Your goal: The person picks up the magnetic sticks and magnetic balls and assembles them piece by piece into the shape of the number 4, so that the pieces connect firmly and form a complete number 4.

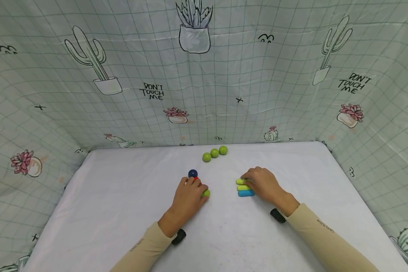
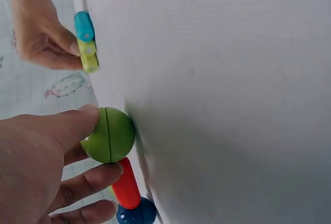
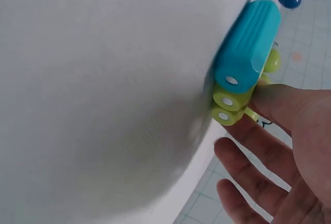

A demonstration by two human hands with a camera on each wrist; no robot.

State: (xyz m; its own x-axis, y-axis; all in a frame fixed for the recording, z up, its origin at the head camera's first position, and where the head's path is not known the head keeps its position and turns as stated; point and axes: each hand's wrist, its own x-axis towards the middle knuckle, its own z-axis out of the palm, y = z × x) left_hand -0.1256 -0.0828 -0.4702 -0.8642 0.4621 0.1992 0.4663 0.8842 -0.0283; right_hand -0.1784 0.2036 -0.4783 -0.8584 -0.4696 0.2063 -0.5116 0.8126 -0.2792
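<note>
My left hand (image 1: 187, 197) holds a green ball (image 2: 111, 135) between thumb and fingers. The ball adjoins a red rod (image 2: 126, 183), with a dark blue ball (image 1: 192, 173) at the rod's far end. To the right, my right hand (image 1: 264, 185) pinches a yellow-green rod (image 1: 240, 181) by thumb and index finger, the other fingers spread loosely. A second yellow-green rod (image 1: 243, 187) and a blue rod (image 1: 246, 193) lie side by side with it, nearer to me. White dots show on the rods' ends in the right wrist view.
Three green balls, the nearest one (image 1: 206, 157) among them, sit in a slanting row near the back edge of the white table (image 1: 122, 177). A printed cloth (image 1: 221, 75) hangs behind and along both sides. Black wrist devices (image 1: 277, 215) show under both forearms.
</note>
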